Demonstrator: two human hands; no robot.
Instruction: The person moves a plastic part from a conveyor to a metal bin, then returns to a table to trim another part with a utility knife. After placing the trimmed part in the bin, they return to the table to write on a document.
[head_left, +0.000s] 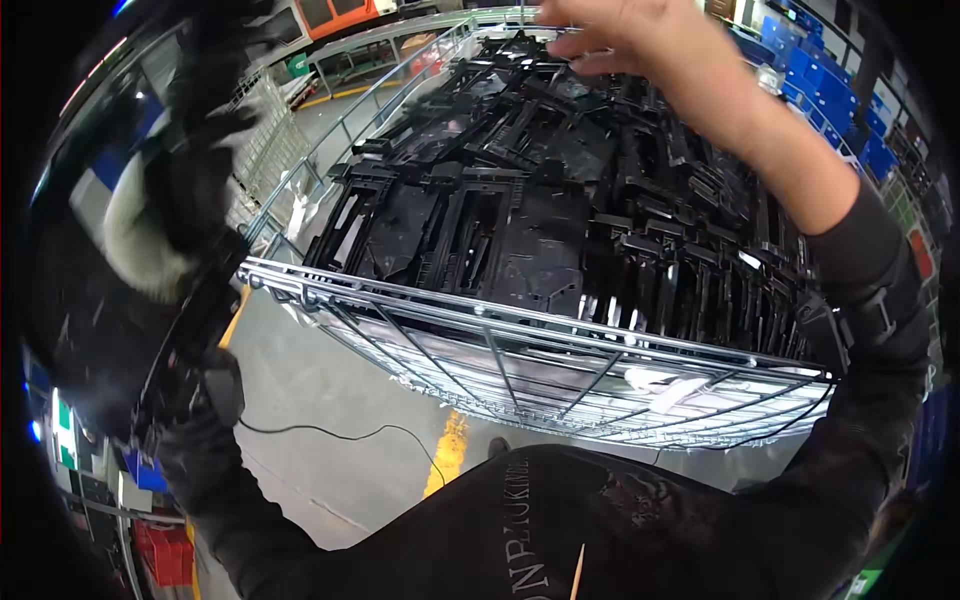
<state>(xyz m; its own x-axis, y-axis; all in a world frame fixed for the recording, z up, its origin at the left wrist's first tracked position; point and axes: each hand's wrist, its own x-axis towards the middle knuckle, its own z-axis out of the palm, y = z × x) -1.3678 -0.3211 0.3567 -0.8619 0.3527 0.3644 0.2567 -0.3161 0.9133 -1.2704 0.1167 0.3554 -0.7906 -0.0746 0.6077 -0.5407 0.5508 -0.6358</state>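
My right hand (615,32) is raised over the far side of a wire mesh cage (480,312), slightly blurred. Its fingers are stretched out, with nothing visible in them. The cage is piled with black plastic parts (545,235), flat panels and slotted frames lying closely together. On the left, a large glossy black plastic part (95,340) stands close before me, smeared by motion. My left forearm reaches up to its lower edge, and a dark shape like my gloved left hand (222,385) grips it there. A blurred whitish patch (145,235) shows beside it; I cannot make out what it is.
The cage's near top rail runs across in front of my body. A thin black cable (330,433) and a yellow stripe (448,450) lie on the grey floor. Blue bins (810,65) stack at the far right, a metal table (365,60) stands at the far left, and a red crate (165,553) sits lower left.
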